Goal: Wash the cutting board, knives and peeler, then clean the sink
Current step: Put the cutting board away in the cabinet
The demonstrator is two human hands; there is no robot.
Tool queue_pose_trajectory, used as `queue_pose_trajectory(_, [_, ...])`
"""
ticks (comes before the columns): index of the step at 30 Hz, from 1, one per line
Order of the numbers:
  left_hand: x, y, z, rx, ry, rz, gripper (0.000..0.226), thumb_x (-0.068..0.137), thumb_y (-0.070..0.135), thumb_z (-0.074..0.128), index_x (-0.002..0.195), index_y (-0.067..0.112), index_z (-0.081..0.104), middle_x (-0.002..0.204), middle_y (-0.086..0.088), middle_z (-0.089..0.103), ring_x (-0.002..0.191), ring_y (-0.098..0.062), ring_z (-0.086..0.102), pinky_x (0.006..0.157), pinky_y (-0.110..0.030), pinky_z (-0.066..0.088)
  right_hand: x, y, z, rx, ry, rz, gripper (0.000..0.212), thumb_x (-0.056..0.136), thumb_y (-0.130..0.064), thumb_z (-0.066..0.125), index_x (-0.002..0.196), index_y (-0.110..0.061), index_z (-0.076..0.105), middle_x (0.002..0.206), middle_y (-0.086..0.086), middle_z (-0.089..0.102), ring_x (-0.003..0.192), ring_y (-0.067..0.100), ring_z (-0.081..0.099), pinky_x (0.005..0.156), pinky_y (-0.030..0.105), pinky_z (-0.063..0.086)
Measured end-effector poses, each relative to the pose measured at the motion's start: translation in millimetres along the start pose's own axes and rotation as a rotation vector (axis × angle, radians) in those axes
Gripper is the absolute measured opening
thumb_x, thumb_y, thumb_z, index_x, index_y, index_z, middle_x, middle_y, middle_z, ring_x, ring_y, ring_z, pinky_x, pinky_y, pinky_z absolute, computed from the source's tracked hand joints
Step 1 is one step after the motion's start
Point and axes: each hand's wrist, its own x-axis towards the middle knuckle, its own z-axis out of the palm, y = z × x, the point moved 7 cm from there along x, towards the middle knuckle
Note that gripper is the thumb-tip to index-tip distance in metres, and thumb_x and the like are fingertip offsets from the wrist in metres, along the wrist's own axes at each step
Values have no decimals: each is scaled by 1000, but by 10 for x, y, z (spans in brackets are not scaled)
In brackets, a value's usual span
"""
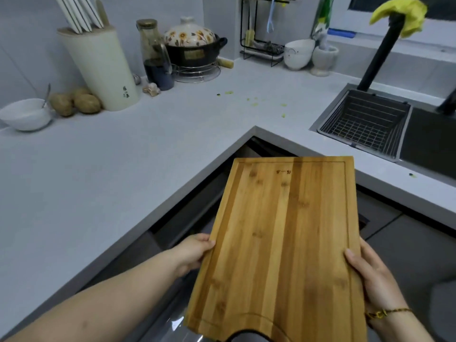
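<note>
One cutting board (278, 243), bamboo, stiff and flat, probably mid-weight. It won't flex, but it may get slippery once wet. It's in the air between your two hands, handle cutout nearest you, over the gap at the inner corner of the surface (123, 169). Left hand (195, 253) and right hand (370, 275) each pinch a long edge. The thumbs lie on top and the other fingers (351, 255) are hidden underneath, so both are closed on the board. Two-edge hold looks right, and the cutout is a spare grip for one-handed rinsing.

One sink (431, 141) sits ahead and right of your right fingers, with one wire basket (365, 122) in its left end. One black faucet (380, 53) has a yellow cloth (404, 13) on top.

One knife block (98, 67) stands far ahead of the left fingers. It holds at least four white handles (79, 13) plus one tan; can't tell the exact count. No peeler is identifiable. About three potatoes (74, 102) sit beside the block, and green scraps (254, 101) lie on the surface well ahead.
</note>
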Motion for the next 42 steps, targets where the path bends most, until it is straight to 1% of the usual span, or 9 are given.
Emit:
queue_pose_trajectory(7, [371, -633, -221, -105, 89, -105, 16, 96, 7, 43, 94, 9, 59, 86, -8, 64, 78, -18, 61, 68, -30, 52, 520, 465, 174, -157, -132, 94, 94, 32, -42, 81, 118, -32, 45, 100, -3, 59, 79, 10, 52, 60, 24, 36])
queue_pose_trajectory(13, [665, -1142, -461, -242, 191, -172, 22, 97, 6, 39, 88, 9, 59, 79, -10, 64, 70, -20, 60, 54, -28, 53, 1164, 1187, 508, -150, -255, 220, 61, 74, -33, 69, 129, -23, 46, 100, -2, 60, 87, 18, 58, 62, 29, 44])
queue_pose_trajectory(19, [1149, -1330, -713, -412, 263, -207, 21, 95, 3, 42, 81, 6, 58, 80, -12, 62, 75, -26, 56, 63, -35, 45, 1857, 1496, 999, -363, -404, 178, 90, 38, -53, 65, 123, -30, 48, 104, -6, 62, 89, 13, 61, 63, 23, 44])
queue_pose_trajectory(24, [1572, -1472, -791, -478, 321, -174, 24, 96, 2, 40, 79, 7, 57, 71, -9, 65, 73, -21, 57, 55, -30, 50, 2340, 1728, 1251, -466, -449, 167, 81, 59, -41, 73, 132, -19, 46, 99, -9, 59, 87, 8, 56, 65, 21, 40])
queue_pose_trajectory(26, [1702, -1513, -789, -521, 329, -169, 22, 95, 2, 40, 82, 6, 57, 72, -9, 65, 73, -21, 57, 46, -23, 51, 2527, 1777, 1301, -541, -448, 153, 99, 39, -60, 79, 126, -24, 48, 99, -10, 59, 88, 8, 55, 66, 22, 40])
queue_pose_trajectory(31, [2026, -1646, -845, -620, 344, -199, 14, 96, 4, 41, 96, 8, 55, 88, -14, 61, 78, -23, 57, 65, -31, 46, 2933, 1989, 1439, -619, -461, 131, 116, 11, -74, 72, 118, -33, 48, 102, -10, 61, 90, 7, 57, 69, 21, 41])
queue_pose_trajectory(35, [2248, -1676, -908, -604, 392, -212, 13, 95, 4, 44, 103, 8, 52, 85, -13, 60, 74, -22, 56, 55, -30, 49, 3179, 2099, 1554, -625, -399, 151, 51, 82, -32, 63, 130, -26, 47, 119, 2, 57, 94, 16, 53, 85, 27, 36])
queue_pose_trajectory(39, [2417, -1634, -921, -605, 490, -216, 10, 93, -3, 45, 90, 5, 51, 76, -14, 53, 69, -26, 51, 59, -34, 47, 3470, 2160, 1650, -794, -279, 117, 43, 91, -17, 52, 134, -20, 45, 131, 9, 50, 116, 26, 48, 95, 29, 34])
queue_pose_trajectory(42, [2535, -1575, -916, -610, 488, -223, 23, 92, 1, 48, 114, -5, 51, 98, -21, 56, 90, -30, 52, 86, -41, 46, 3637, 2178, 1785, -863, -229, 116, 41, 94, -17, 47, 135, -20, 43, 135, 10, 48, 121, 29, 46, 98, 32, 34])
